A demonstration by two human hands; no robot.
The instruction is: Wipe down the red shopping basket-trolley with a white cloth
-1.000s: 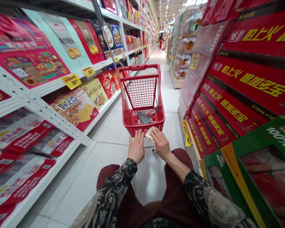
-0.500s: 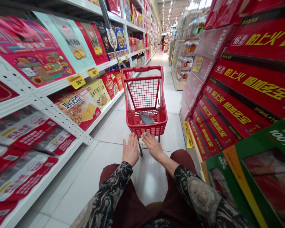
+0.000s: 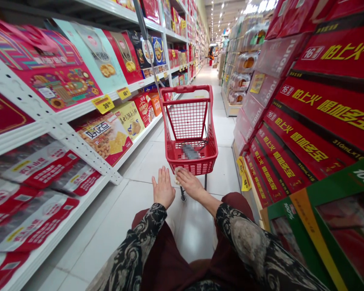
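My left hand is stretched out with its fingers apart, palm down, holding nothing. Beside it, my right hand lies over a crumpled whitish cloth, which shows past the fingertips; most of it is hidden under the fingers. Just beyond both hands stands a red shopping cart with a plastic basket on thin legs. The cloth appears close to the cart's near lower side, but I cannot tell if it touches. A blurred grey item and a dark cord lie in the basket.
White shelves with boxed snacks and yellow price tags line the left. Red drink cartons are stacked at the right, with a green box nearer me. The tiled aisle runs ahead; a distant person is there.
My right hand and the cloth have shifted slightly left relative to the cart. My left hand has moved a little left, its fingers slightly more spread. The whole view has shifted slightly.
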